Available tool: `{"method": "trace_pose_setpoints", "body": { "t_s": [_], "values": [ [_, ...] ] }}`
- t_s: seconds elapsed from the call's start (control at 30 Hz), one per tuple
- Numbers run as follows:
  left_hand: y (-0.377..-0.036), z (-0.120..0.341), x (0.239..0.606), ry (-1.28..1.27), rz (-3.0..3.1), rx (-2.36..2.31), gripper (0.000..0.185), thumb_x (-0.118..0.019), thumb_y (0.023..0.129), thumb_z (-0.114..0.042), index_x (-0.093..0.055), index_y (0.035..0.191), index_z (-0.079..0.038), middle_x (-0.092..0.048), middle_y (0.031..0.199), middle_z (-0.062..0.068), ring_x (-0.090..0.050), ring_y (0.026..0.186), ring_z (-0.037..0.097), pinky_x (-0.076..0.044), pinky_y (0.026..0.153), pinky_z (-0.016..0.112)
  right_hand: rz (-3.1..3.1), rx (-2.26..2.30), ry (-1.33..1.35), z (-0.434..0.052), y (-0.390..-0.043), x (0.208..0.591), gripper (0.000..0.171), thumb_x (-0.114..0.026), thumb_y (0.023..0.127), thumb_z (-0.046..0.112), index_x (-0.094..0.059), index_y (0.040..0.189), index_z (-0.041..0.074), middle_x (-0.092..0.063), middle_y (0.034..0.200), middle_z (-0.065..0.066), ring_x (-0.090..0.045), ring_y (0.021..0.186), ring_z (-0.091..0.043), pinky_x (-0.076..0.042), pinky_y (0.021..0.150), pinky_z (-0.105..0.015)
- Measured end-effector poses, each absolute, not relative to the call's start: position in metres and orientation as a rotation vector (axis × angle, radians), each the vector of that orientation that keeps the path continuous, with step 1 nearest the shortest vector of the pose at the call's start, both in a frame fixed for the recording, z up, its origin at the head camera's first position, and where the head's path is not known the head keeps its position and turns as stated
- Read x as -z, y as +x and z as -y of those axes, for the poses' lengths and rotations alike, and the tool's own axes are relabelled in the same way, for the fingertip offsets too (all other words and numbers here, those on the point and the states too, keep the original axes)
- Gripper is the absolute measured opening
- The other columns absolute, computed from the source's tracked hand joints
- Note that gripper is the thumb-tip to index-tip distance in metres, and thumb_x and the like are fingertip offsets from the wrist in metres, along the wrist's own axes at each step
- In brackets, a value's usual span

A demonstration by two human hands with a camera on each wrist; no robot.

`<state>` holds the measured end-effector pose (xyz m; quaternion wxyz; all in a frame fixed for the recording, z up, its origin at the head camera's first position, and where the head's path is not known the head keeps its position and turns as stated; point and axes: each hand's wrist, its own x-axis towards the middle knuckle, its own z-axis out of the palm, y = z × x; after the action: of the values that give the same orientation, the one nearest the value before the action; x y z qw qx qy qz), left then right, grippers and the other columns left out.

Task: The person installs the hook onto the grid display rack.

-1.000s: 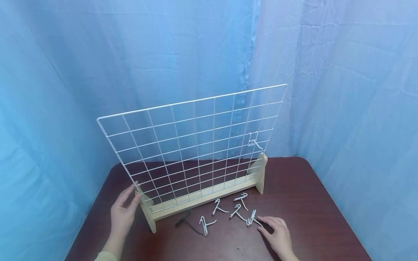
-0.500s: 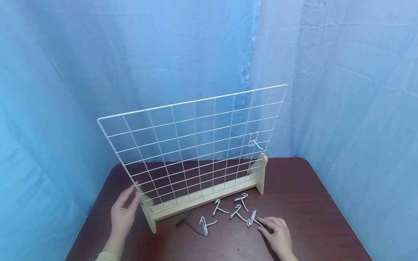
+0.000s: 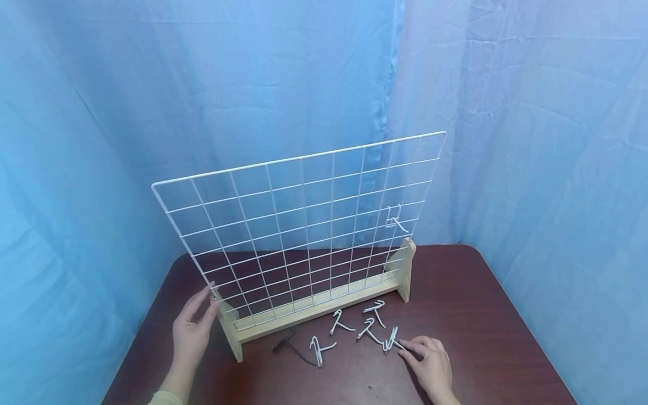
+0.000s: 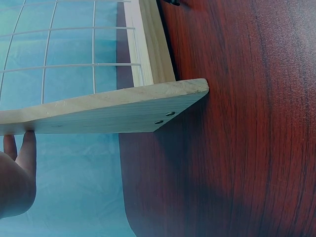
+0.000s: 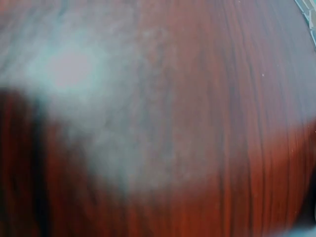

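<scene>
One white wire hook [image 3: 395, 218] hangs on the white wire grid panel [image 3: 298, 225], in the right-hand columns about midway up, while four more lie loose on the dark wood tabletop [image 3: 481, 315] in front of the panel's pale wooden stand [image 3: 314, 306]. By that count the hanging work appears barely begun: one hook placed, four left.

The person's right hand [image 3: 430, 365] rests on the tabletop with its fingers [image 3: 412, 346] reaching to the nearest loose hook [image 3: 391, 340]; the fingertips touch or lightly pinch its stem, though the head view is too small to settle which (the right wrist view shows only blurred wood grain). This hook is not yet lifted. The other loose hooks [image 3: 349, 329] are scattered to its left, close to the stand's base rail.

The left hand [image 3: 191, 332] steadies the stand at its left upright [image 3: 228, 326], fingers straight and pressed flat against the wood. A small dark tool [image 3: 284, 340], which cannot be identified, lies near the stand's left foot.
</scene>
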<state>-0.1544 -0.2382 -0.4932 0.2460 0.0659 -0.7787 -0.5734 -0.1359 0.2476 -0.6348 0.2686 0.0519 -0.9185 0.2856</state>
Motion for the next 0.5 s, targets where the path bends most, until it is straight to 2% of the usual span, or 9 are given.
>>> {"method": "trace_pose_setpoints", "body": {
  "t_s": [0.17,0.5],
  "values": [
    [-0.1547,0.2385,0.4936,0.182,2.113,1.576,0.04,-0.068,0.092,0.0,-0.063,0.131,-0.007,-0.062,0.127,-0.003,-0.048,0.118,-0.004,-0.048,0.091,0.011,2.468,-0.743,0.121,-0.2457,-0.1377,0.6358,0.029,-0.095,0.059,0.01,-0.081,0.084,0.02,-0.065,0.083,0.008,-0.058,0.086,-0.02,-0.044,0.069,-0.038],
    [-0.1541,0.2379,0.4924,0.186,2.134,1.566,0.039,-0.067,0.094,-0.002,-0.061,0.132,-0.002,-0.057,0.121,-0.022,-0.047,0.117,-0.005,-0.047,0.093,0.012,2.438,-0.722,0.097,-0.2399,-0.1395,0.6358,0.023,-0.093,0.061,0.009,-0.081,0.079,0.017,-0.067,0.079,0.005,-0.058,0.081,-0.022,-0.046,0.067,-0.041]
  ]
}}
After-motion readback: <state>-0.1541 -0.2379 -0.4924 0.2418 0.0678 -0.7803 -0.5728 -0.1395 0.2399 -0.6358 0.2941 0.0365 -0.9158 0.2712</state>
